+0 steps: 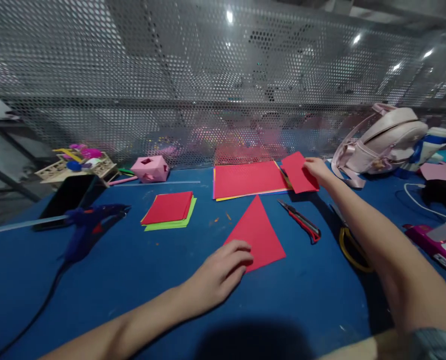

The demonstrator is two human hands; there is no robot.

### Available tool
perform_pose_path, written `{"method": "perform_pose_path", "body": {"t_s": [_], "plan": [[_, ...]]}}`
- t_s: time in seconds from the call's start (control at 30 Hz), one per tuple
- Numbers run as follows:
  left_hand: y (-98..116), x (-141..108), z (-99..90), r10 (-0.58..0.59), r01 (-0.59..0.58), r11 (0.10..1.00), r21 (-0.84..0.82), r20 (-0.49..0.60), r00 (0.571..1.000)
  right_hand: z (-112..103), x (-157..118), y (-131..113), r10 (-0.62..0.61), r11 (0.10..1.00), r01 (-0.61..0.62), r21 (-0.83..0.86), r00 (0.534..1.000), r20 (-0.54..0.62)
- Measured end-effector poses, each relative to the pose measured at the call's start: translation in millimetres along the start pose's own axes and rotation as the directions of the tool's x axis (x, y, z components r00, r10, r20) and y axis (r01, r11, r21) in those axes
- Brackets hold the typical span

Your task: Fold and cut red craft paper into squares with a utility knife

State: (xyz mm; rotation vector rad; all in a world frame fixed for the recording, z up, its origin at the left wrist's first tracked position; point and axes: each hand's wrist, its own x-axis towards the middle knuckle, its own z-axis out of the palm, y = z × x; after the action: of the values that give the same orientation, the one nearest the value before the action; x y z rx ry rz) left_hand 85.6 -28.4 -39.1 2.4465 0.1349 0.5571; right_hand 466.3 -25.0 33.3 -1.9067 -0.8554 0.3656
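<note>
Pinching the right edge of a red sheet point(296, 173), the right hand point(316, 169) is working by the right end of the stack point(249, 179). Left hand point(223, 272) is covering the near-left corner of the triangle point(259, 231); cannot tell its grip. Light pressure is probably sparing both creases.

One camera sits on the person's head. It looks forward and down at the blue tabletop point(132, 270) from close by. The left arm point(140, 320) comes in from the bottom left and the right arm point(380, 235) from the bottom right. The red paper triangle point(262, 235) is near the middle. A metal wall with holes point(132, 70) fills the top.
</note>
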Motion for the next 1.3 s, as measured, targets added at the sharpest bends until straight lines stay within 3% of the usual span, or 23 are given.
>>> {"method": "perform_pose_path", "body": {"t_s": [0.1,0.23,0.43,0.67,0.83,1.0,1.07,1.17,1.3], "plan": [[-2,-3,2.5,0.038,-0.039,0.997,0.067,0.012,0.999,-17,21,30,0.148,0.960,-0.145,-0.240,0.989,-0.005],[-2,-4,1.3,0.054,-0.055,0.994,0.091,0.017,0.998,-21,46,53,0.234,0.858,-0.217,-0.465,0.972,-0.021],[-5,-6,3.6,0.071,-0.071,0.993,0.095,-0.004,0.997,-7,80,59,0.200,0.759,-0.168,-0.629,0.980,-0.021],[-3,-5,0.0,0.064,-0.066,0.989,0.130,0.019,0.998,6,81,64,0.132,0.721,-0.124,-0.682,0.990,-0.040],[-4,-7,0.8,0.076,-0.078,0.988,0.133,0.021,0.997,6,71,59,0.085,0.725,-0.098,-0.682,0.995,-0.052],[-5,-6,2.5,0.115,-0.118,0.980,0.160,0.025,0.993,12,47,25,-0.031,0.766,0.027,-0.642,0.999,0.005],[-7,-7,3.9,0.138,-0.140,0.976,0.167,0.023,0.990,25,28,8,-0.097,0.790,0.141,-0.596,0.990,0.106],[-9,-6,5.4,0.166,-0.168,0.970,0.177,0.026,0.986,55,-10,-10,-0.147,0.818,0.293,-0.495,0.939,0.312],[-4,-3,3.8,0.187,-0.200,0.957,0.212,0.081,0.979,97,-54,-17,-0.132,0.849,0.339,-0.406,0.879,0.458]]}}
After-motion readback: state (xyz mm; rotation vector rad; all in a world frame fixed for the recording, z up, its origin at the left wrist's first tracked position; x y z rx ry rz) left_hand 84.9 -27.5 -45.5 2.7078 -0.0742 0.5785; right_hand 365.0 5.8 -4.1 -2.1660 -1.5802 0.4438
